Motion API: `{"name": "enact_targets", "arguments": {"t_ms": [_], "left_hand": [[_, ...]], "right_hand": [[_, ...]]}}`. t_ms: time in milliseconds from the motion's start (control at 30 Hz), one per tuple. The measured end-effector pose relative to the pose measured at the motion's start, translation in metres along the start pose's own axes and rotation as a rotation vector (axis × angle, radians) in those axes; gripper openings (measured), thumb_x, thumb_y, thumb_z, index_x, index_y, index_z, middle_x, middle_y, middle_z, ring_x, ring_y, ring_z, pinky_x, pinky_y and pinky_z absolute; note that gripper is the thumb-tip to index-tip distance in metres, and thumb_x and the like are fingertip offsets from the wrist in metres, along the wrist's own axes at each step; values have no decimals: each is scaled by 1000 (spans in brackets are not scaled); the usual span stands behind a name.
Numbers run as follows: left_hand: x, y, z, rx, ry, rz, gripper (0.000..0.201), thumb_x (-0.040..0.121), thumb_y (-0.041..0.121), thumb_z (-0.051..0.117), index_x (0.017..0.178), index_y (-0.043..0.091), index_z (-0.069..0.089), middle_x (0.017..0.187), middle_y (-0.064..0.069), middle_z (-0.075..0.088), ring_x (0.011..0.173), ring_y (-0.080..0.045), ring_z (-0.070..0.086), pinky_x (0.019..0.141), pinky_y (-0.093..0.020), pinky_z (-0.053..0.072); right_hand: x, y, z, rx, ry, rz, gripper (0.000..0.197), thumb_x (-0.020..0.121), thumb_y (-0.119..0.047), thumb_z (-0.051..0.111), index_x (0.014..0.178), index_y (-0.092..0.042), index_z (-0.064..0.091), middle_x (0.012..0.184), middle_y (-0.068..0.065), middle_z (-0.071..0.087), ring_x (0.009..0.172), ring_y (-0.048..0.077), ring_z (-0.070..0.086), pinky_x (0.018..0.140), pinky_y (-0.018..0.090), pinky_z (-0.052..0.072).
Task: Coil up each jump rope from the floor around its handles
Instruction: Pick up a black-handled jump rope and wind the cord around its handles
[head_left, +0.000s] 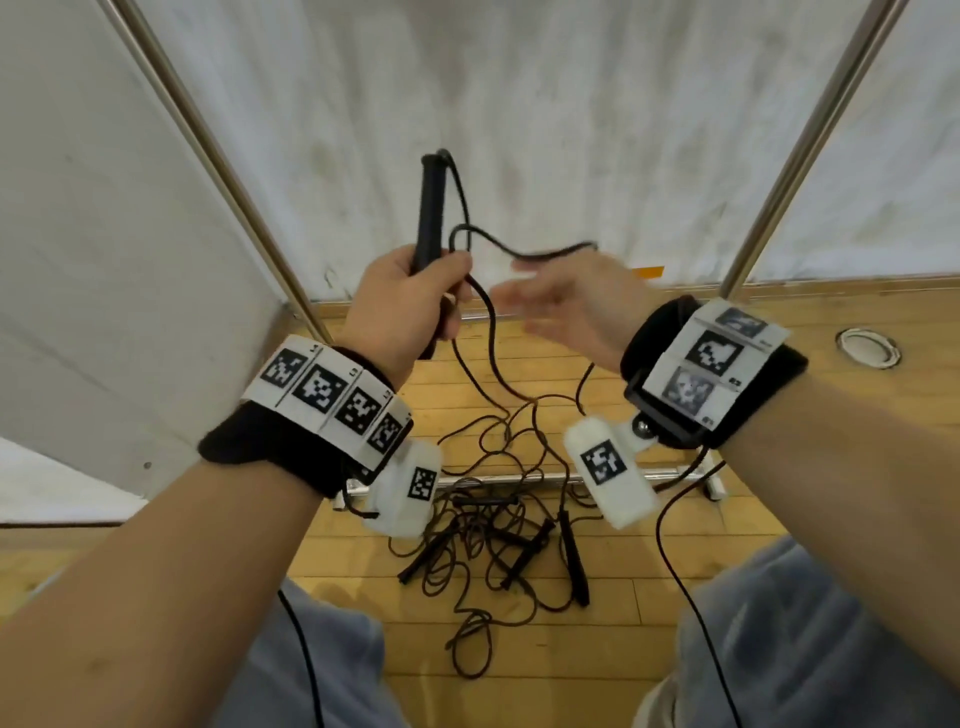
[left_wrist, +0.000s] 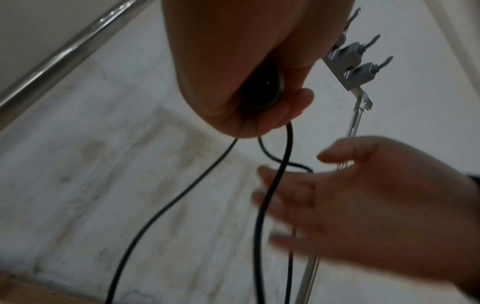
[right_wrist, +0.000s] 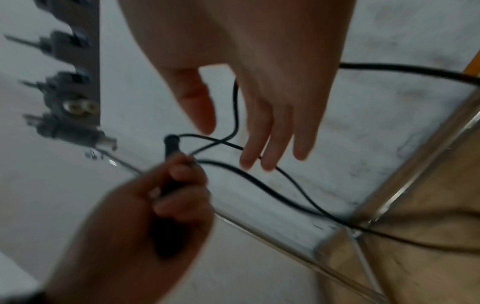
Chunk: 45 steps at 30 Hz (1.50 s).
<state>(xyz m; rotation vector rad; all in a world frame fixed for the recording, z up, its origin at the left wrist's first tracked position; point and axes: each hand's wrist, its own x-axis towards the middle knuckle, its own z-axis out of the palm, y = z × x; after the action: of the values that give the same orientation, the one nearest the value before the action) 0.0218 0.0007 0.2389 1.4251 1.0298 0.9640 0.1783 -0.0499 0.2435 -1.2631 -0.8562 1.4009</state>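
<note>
Black, thin and limp, the jump rope (head_left: 483, 312) sags from the stiff handle (head_left: 430, 208) my left hand (head_left: 410, 306) grips upright, while my right hand (head_left: 566, 306), fingers spread and empty, hovers at three o'clock, better pinching cord near the handle.

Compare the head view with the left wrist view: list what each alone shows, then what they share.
Head view only: the tangled pile of jump ropes on the wooden floor, and the marker wristbands. Left wrist view only: the handle's round butt end inside the fist, and a metal bracket with hooks. Both: the left hand gripping the black handle, the right hand open beside the cord.
</note>
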Motion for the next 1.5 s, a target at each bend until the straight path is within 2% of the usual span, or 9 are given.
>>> {"name": "enact_targets", "arguments": {"t_ms": [167, 300, 433, 700, 867, 1033, 1133, 1300, 1500], "left_hand": [[7, 15, -20, -218, 78, -11, 8, 92, 18, 58, 84, 14, 56, 58, 6, 57, 41, -10, 42, 39, -19, 33], [19, 20, -45, -407, 229, -16, 8, 89, 19, 60, 85, 13, 55, 57, 5, 55, 41, -7, 41, 38, -17, 32], [18, 5, -53, -201, 237, -10, 23, 88, 37, 61, 90, 14, 61, 55, 9, 50, 43, -8, 41, 39, -20, 35], [4, -12, -27, 67, -229, -96, 57, 69, 63, 62, 90, 10, 62, 61, 3, 47, 45, -14, 40, 43, -22, 35], [-5, -20, -11, 302, -304, -10, 14, 84, 25, 71, 78, 15, 63, 51, 9, 43, 41, -11, 40, 43, -21, 36], [-3, -25, -5, 465, -233, 47, 21, 89, 28, 64, 72, 18, 57, 56, 4, 44, 50, -16, 44, 54, -31, 41], [-2, -24, -3, 420, -139, 85, 19, 91, 29, 62, 77, 16, 58, 59, 3, 52, 47, -12, 49, 49, -24, 44], [1, -14, -2, 253, -13, 92, 24, 92, 27, 58, 72, 16, 55, 57, 1, 53, 42, -14, 46, 45, -26, 39], [1, -8, -5, 104, -4, 85, 22, 95, 29, 56, 82, 11, 55, 55, 7, 54, 40, -9, 44, 41, -20, 37]], "right_hand": [[-3, 49, 20, -1058, -424, 112, 29, 89, -42, 55, 110, -24, 64, 104, -11, 60, 91, 4, 54, 75, 20, 37], [0, 84, 16, -1362, -454, 259, 27, 99, -28, 40, 82, -14, 55, 75, -1, 51, 68, 14, 47, 68, 27, 40], [10, 55, 11, -950, -170, 215, 27, 100, -24, 39, 86, -9, 57, 67, 2, 62, 52, 8, 59, 52, 19, 51], [0, -17, 9, 151, 159, -35, 29, 101, -26, 40, 80, -7, 51, 56, 9, 66, 52, 20, 67, 44, 21, 51], [-4, -27, 4, 400, 150, -64, 31, 100, -25, 41, 78, -7, 50, 60, 11, 67, 55, 19, 68, 46, 20, 53], [-6, -37, -9, 591, 163, -177, 26, 98, -26, 47, 86, -3, 54, 76, 15, 67, 70, 25, 70, 57, 26, 56], [-7, -31, -11, 429, 120, -153, 18, 90, -12, 56, 103, 0, 56, 97, 16, 62, 89, 29, 68, 73, 32, 58], [-6, 10, 12, -946, -190, -19, 22, 91, -24, 57, 109, -16, 66, 109, 3, 64, 103, 20, 58, 84, 38, 48], [-7, 40, 24, -803, -122, -35, 26, 92, -33, 54, 91, -12, 68, 96, 15, 69, 90, 31, 66, 82, 48, 55]]}}
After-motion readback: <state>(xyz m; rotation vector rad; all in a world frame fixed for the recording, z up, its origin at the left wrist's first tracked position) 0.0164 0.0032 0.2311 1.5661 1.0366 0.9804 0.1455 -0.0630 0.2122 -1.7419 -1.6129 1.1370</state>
